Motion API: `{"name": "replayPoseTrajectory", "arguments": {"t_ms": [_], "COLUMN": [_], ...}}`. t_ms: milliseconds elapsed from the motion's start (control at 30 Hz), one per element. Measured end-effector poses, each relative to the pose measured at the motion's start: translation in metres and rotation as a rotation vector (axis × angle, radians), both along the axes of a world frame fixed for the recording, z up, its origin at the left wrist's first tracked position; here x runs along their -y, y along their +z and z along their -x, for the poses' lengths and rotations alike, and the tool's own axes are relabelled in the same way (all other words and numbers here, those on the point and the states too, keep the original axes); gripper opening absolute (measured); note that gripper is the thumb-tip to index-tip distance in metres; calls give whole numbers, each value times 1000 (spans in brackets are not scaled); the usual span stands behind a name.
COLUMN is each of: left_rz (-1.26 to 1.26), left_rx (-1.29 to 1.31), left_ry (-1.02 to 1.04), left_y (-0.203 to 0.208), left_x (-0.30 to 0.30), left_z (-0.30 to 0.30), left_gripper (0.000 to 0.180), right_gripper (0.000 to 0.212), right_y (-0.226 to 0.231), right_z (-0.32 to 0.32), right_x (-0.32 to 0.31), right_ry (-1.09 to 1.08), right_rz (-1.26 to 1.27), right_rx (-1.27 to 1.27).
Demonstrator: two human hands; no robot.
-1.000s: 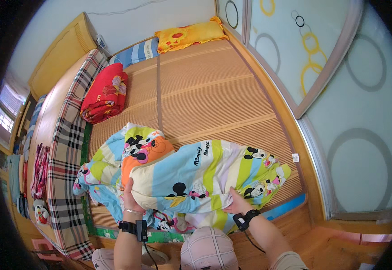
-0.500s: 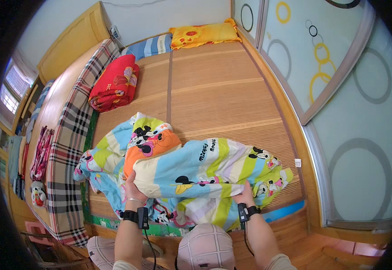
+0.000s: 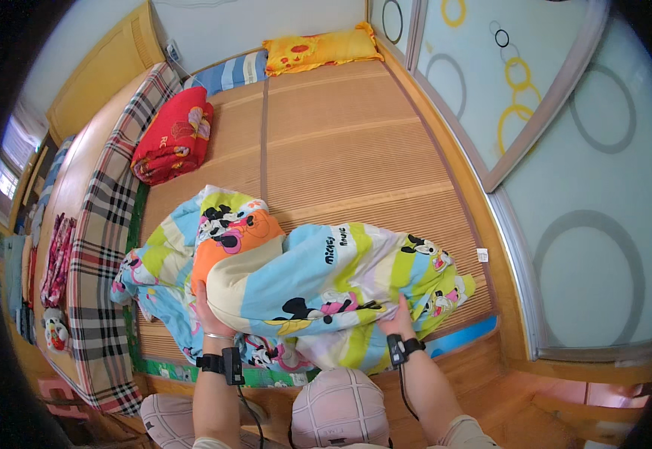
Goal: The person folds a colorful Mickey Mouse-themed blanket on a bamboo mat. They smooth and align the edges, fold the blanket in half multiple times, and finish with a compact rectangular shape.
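A rumpled quilt [image 3: 277,292] with blue, green and cream stripes, cartoon figures and an orange patch lies bunched at the near end of the bed mat [image 3: 341,150]. My left hand [image 3: 212,318] grips its near fold below the orange patch, thumb on top and the other fingers hidden in the cloth. Further right, my right hand [image 3: 398,320] holds the same fold close to its striped green end, its fingers partly under the fabric. Between my hands the upper layer bulges, while loose folds hang toward the bed's front edge.
Along the left, a rolled red quilt [image 3: 175,136] rests on the mat beside a plaid-covered ledge [image 3: 109,247]. A yellow pillow [image 3: 322,51] and a blue striped pillow [image 3: 230,72] lie at the far end. Frosted sliding doors [image 3: 517,82] border the right side.
The whole view has shifted slightly, so the room sits further left. Both hands keep their hold, and the quilt's upper layer between them puffs up a little more.
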State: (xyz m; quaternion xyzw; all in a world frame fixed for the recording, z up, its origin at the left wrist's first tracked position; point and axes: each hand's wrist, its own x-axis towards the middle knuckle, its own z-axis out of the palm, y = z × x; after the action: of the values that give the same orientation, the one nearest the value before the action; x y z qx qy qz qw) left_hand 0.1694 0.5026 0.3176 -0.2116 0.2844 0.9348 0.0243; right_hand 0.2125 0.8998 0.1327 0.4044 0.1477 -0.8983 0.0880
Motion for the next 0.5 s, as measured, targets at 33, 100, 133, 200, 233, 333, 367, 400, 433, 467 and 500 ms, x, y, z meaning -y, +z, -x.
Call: {"name": "replayPoseTrajectory", "arguments": {"t_ms": [33, 100, 133, 200, 233, 333, 367, 400, 433, 467, 500], "left_rz": [-37, 50, -8, 40, 14, -32, -100, -102, -141, -214, -225], "left_rx": [-38, -8, -35, -39, -103, 121, 182, 199, 230, 239, 263], "left_ry": [-33, 2, -31, -124, -211, -120, -95, -74, -50, -48, -60], "left_y": [4, 8, 8, 5, 2, -16, -26, -36, -47, -59, -68], "left_x": [-1, -1, -1, 1, 2, 3, 1, -1, -4, -8, -8], "left_z": [0, 2, 3, 5, 7, 10, 12, 11, 13, 14, 13], "left_gripper": [65, 66, 67, 65, 65, 61, 57, 55, 53, 52, 49], "right_gripper": [51, 47, 45, 42, 41, 42, 41, 41, 39, 42, 43], "right_y": [0, 6, 12, 34, 48, 97, 114, 124, 134, 138, 139], "right_z": [14, 43, 56, 75, 81, 72, 56, 42, 15, -6, -35], "right_x": [0, -6, -10, -23, -33, -60, -72, -78, -86, -90, -97], "right_ry": [33, 106, 94, 156, 78, -97, -98, -148, -130, -156, -109], "right_rz": [43, -14, 31, -12, -9, -249, -260, -342, -352, -461, -593], "right_rx": [-52, -106, -129, -72, -146, -321, -312, -318, -241, -267, -202]}}
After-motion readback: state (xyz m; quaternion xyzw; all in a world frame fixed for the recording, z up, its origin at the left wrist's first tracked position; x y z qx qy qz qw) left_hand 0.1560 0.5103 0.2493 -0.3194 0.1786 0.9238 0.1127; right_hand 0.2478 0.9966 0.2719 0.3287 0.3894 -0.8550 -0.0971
